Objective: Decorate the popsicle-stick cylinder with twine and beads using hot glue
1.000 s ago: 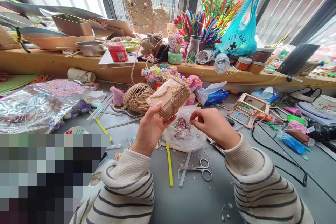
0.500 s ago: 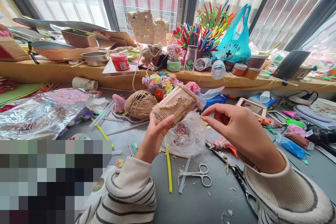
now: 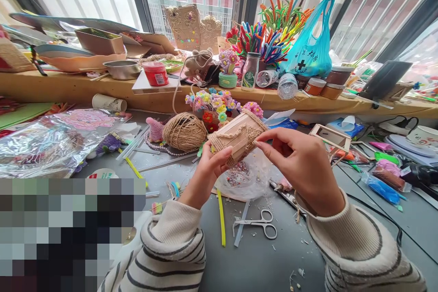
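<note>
My left hand (image 3: 212, 166) is closed round the lower left end of a small wooden-stick holder (image 3: 236, 131), trimmed with twine bands and a wavy braid. The holder is tilted, its right end higher. At its right end my right hand (image 3: 290, 153) pinches thumb and forefinger together, touching or very close to the twine; what is between the fingertips is too small to make out. Beneath the holder lies a clear plastic bag (image 3: 255, 182) with small reddish beads. A ball of twine (image 3: 185, 131) rests to the left.
Small scissors (image 3: 260, 224) lie in front, beside a yellow strip (image 3: 221, 219) and a clear glue stick (image 3: 240, 228). Crochet flowers (image 3: 214, 102) stand behind the holder. A small wooden frame (image 3: 330, 138) is at right. The ledge (image 3: 85, 93) carries jars, pipe cleaners and a blue bag (image 3: 308, 54).
My right hand has moved left, from apart from the holder to its right end. The holder has shifted slightly right in my left hand. The view has shifted a little.
</note>
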Demonstrator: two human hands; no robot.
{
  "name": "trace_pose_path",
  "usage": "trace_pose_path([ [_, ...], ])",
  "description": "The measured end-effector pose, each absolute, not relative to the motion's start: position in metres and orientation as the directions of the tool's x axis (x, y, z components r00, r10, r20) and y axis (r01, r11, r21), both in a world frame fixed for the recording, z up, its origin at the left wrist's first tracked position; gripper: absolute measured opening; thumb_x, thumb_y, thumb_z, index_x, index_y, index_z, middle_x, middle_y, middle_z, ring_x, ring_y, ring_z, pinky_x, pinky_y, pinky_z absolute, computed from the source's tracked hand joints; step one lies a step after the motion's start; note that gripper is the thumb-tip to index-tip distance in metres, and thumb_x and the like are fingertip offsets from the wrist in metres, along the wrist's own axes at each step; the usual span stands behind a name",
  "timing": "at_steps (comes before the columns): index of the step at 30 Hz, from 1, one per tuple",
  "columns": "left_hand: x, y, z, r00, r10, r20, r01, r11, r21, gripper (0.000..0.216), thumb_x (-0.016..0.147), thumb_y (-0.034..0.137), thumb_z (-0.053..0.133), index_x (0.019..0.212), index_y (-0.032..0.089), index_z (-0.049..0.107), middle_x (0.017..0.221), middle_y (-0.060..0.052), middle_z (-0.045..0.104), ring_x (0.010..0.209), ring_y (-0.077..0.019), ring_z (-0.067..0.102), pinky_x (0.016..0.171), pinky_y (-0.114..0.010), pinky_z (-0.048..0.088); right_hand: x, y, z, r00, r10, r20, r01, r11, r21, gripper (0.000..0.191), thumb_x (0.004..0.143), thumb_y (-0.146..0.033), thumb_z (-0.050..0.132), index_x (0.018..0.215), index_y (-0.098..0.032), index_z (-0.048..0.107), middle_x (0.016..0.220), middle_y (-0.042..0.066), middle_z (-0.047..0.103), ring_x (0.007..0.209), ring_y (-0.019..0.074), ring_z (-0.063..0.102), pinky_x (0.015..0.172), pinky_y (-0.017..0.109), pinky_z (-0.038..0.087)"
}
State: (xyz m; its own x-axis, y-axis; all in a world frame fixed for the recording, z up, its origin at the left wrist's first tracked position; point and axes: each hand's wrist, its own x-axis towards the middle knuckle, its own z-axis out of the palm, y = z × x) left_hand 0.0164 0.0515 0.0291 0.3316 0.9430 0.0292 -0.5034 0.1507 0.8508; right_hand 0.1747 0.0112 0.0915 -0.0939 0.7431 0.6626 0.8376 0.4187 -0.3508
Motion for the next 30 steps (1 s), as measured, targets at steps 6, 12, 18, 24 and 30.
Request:
trace_pose_path([
  [6,0.0161,0.0536,0.0272,0.329,0.944,-0.003,-0.487,0.173,0.856,0.068,0.068,0.033,0.071,0.129,0.026,0.04,0.131,-0.01,0.054,0.12,-0.0321,0.049,0.095,-0.046,0.042,0.1698,0.0143,0.0855,-0.123,0.678,0.725,0.855,0.443,-0.27,0.004,0.075,-0.015,0.063,0.076,-0.016,0.067,0.051,-0.005,0.051,0.043,0.0061,0.041,0.045,0.019,0.034],
  [12,0.0163,0.0552,0.0247,0.35,0.937,0.0,-0.486,0.182,0.855,0.068,0.068,0.034,0.071,0.128,0.026,0.041,0.132,-0.011,0.053,0.122,-0.0327,0.048,0.096,-0.046,0.04,0.1694,0.0136,0.0833,-0.146,0.632,0.761,0.877,0.438,-0.196,0.006,0.076,-0.015,0.062,0.078,-0.015,0.067,0.053,-0.004,0.054,0.045,0.0071,0.044,0.048,0.02,0.037],
  [18,0.0162,0.0555,0.0245,0.339,0.941,0.005,-0.476,0.167,0.864,0.067,0.068,0.034,0.071,0.127,0.025,0.042,0.132,-0.011,0.054,0.12,-0.0327,0.05,0.094,-0.046,0.042,0.1683,0.0153,0.0819,-0.157,0.609,0.778,0.889,0.43,-0.157,0.006,0.077,-0.016,0.061,0.078,-0.016,0.066,0.057,-0.003,0.058,0.048,0.0078,0.047,0.051,0.02,0.038],
  [24,0.0163,0.0562,0.0228,0.338,0.941,-0.001,-0.482,0.174,0.859,0.068,0.066,0.034,0.072,0.127,0.026,0.042,0.132,-0.011,0.054,0.119,-0.0321,0.05,0.093,-0.044,0.044,0.1684,0.0147,0.0812,-0.162,0.606,0.779,0.89,0.43,-0.15,0.005,0.077,-0.016,0.061,0.078,-0.017,0.066,0.058,-0.003,0.059,0.049,0.0075,0.048,0.051,0.02,0.039],
  [30,0.0162,0.0558,0.0242,0.327,0.945,-0.013,-0.475,0.176,0.862,0.067,0.066,0.033,0.073,0.126,0.027,0.043,0.131,-0.009,0.055,0.119,-0.0311,0.051,0.09,-0.042,0.046,0.1677,0.0152,0.0807,-0.163,0.608,0.777,0.889,0.432,-0.151,0.005,0.077,-0.016,0.061,0.077,-0.016,0.066,0.057,-0.003,0.058,0.048,0.0071,0.047,0.05,0.02,0.038],
])
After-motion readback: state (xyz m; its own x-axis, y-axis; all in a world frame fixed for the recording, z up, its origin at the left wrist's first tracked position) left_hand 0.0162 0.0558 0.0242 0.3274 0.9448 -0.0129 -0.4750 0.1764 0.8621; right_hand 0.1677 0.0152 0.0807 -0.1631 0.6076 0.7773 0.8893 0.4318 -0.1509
